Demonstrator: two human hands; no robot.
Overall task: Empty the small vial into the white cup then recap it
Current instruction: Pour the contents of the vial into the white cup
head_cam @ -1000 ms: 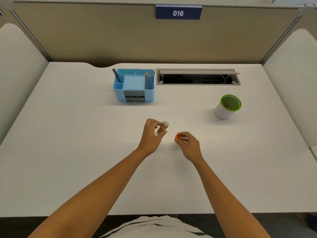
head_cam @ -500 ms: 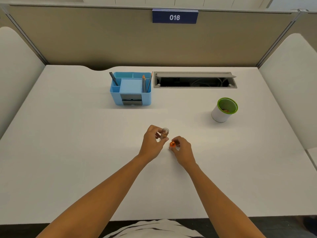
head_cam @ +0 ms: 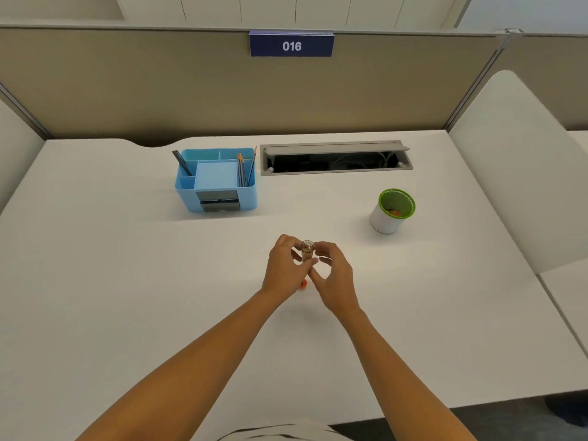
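The left hand [head_cam: 286, 268] gripped the vial [head_cam: 307, 251] between thumb and fingers, holding it upright above the middle of the desk [head_cam: 95, 281], its open mouth facing up. The right hand [head_cam: 334, 275] sat just right of the vial, fingers loosely curled toward it, the fingertips [head_cam: 319, 248] at or very near the glass; whether they actually pinched it could not be told. A small orange cap [head_cam: 304, 283] showed between the two hands, low near the desk surface, mostly hidden by the left palm, and it was unclear whether it lay on the desk or was held.

The cup [head_cam: 389, 214], white with a green rim, stood well apart to the far right, with something small and orange inside. A blue organizer [head_cam: 216, 183] holding pencils stood at the far left of centre, beside an open cable tray [head_cam: 335, 158]. A sign [head_cam: 291, 46] reading 016 hung on the far partition.
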